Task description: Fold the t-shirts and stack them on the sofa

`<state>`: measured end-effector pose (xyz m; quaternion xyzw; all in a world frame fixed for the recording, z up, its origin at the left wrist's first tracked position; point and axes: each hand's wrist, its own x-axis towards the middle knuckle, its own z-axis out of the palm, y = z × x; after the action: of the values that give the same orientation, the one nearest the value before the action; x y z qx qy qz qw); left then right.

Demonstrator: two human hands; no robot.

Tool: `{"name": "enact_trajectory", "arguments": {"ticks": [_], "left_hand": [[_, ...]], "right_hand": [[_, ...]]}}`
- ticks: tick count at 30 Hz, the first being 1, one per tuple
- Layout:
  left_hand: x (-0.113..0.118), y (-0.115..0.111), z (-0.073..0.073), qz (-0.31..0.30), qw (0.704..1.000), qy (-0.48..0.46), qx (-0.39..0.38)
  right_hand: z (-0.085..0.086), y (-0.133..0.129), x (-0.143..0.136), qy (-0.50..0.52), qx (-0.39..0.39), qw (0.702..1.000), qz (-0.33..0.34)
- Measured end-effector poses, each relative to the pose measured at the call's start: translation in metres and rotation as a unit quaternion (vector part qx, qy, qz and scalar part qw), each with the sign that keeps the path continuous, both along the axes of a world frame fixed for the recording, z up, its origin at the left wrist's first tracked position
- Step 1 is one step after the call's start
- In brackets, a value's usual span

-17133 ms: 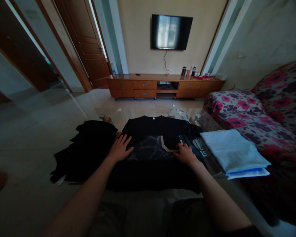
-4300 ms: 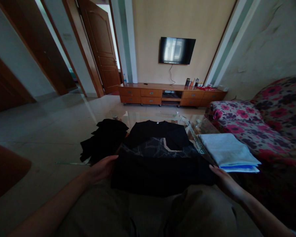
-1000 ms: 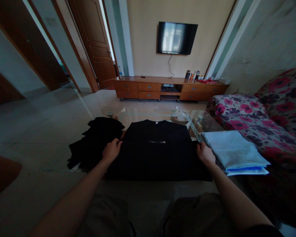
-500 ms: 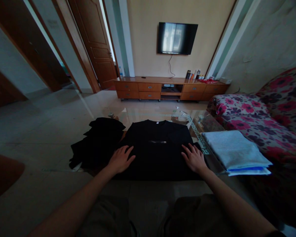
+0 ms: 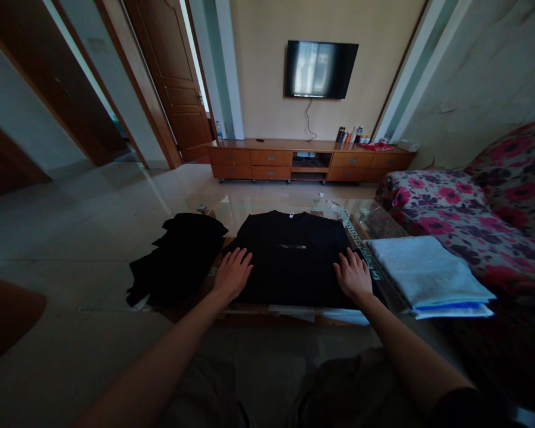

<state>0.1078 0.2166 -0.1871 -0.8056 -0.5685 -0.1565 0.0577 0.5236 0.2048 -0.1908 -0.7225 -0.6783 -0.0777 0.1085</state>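
In the left background, one panelled wooden door [image 5: 173,89]. Nearer, one heap of black clothes [image 5: 178,252], too dark for a count of its pieces. Beyond, at the left end of one long cabinet [image 5: 305,144], one bottle [image 5: 219,131]. Next, first of two bare hands, the left hand [image 5: 233,274]: open, palm down, with fingers slightly parted, on the left side of one black shirt [image 5: 294,273], with no grip on it. Lies spread on one glass table [image 5: 232,208], this shirt, between heap and folded cloth, collar away from the two knees at the bottom; shows one white label [image 5: 291,216] at the collar and one pale strip [image 5: 291,246] across the middle. On the wall above the cabinet, one television [image 5: 321,69], with one cord hanging below. Then the right hand [image 5: 354,276]: also open and palm down, fingers slightly parted, on the shirt's right side, with nothing gripped. Behind, several small bottles [image 5: 350,135], too small to count surely. Farther right, one folded light-blue cloth [image 5: 428,267], apart from the shirt, and one flowered sofa [image 5: 455,226].
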Motion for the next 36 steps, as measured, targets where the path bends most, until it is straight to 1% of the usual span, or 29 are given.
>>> {"name": "enact_trajectory", "arguments": {"ticks": [2,4,6,8,11,13,14,16,17,18,19,20,22,25,27,30,33,36], "left_hand": [[0.011,-0.010,0.000,-0.032,0.999,-0.001,-0.036],[0.018,-0.018,-0.004,-0.047,0.996,-0.005,-0.080],[0.020,-0.023,-0.008,-0.046,0.993,-0.013,-0.108],[0.019,-0.023,-0.010,-0.047,0.991,-0.022,-0.121],[0.016,-0.017,-0.009,-0.051,0.991,-0.032,-0.119],[0.009,-0.009,-0.007,-0.020,0.995,-0.044,-0.090],[0.003,-0.005,-0.006,0.015,0.996,-0.053,-0.072],[-0.011,0.005,-0.005,0.113,0.990,-0.073,-0.047],[-0.019,0.010,-0.005,0.158,0.983,-0.081,-0.047],[-0.026,0.015,-0.006,0.189,0.977,-0.086,-0.054],[-0.033,0.019,-0.006,0.205,0.973,-0.090,-0.062],[-0.039,0.023,-0.007,0.209,0.971,-0.095,-0.068],[-0.047,0.031,-0.008,0.198,0.972,-0.110,-0.066],[-0.049,0.040,-0.010,0.183,0.973,-0.131,-0.058],[-0.049,0.045,-0.011,0.184,0.972,-0.136,-0.056],[-0.048,0.053,-0.013,0.204,0.968,-0.136,-0.045],[-0.047,0.064,-0.013,0.247,0.957,-0.145,-0.041],[-0.046,0.073,-0.012,0.258,0.952,-0.155,-0.061]], "right_hand": [[0.003,-0.010,-0.014,0.007,0.005,0.999,0.033],[0.001,-0.018,-0.026,0.024,-0.027,0.998,0.057],[-0.004,-0.023,-0.032,0.035,-0.070,0.995,0.057],[-0.009,-0.023,-0.033,0.035,-0.098,0.993,0.055],[-0.012,-0.017,-0.029,0.036,-0.109,0.991,0.062],[-0.011,-0.012,-0.024,0.044,-0.104,0.992,0.060],[-0.009,-0.009,-0.019,0.050,-0.093,0.993,0.045],[-0.007,-0.003,-0.007,0.068,-0.058,0.996,-0.017],[-0.006,0.001,0.001,0.080,-0.043,0.994,-0.055],[-0.006,0.004,0.009,0.093,-0.035,0.991,-0.089],[-0.006,0.008,0.017,0.105,-0.032,0.988,-0.113],[-0.005,0.011,0.025,0.117,-0.032,0.984,-0.129],[-0.005,0.018,0.037,0.141,-0.035,0.979,-0.143],[-0.004,0.027,0.049,0.173,-0.031,0.974,-0.144],[-0.003,0.030,0.054,0.184,-0.028,0.972,-0.141],[-0.004,0.033,0.059,0.190,-0.038,0.970,-0.149],[-0.006,0.035,0.065,0.192,-0.046,0.968,-0.153],[-0.009,0.037,0.072,0.195,-0.016,0.973,-0.127]]}}
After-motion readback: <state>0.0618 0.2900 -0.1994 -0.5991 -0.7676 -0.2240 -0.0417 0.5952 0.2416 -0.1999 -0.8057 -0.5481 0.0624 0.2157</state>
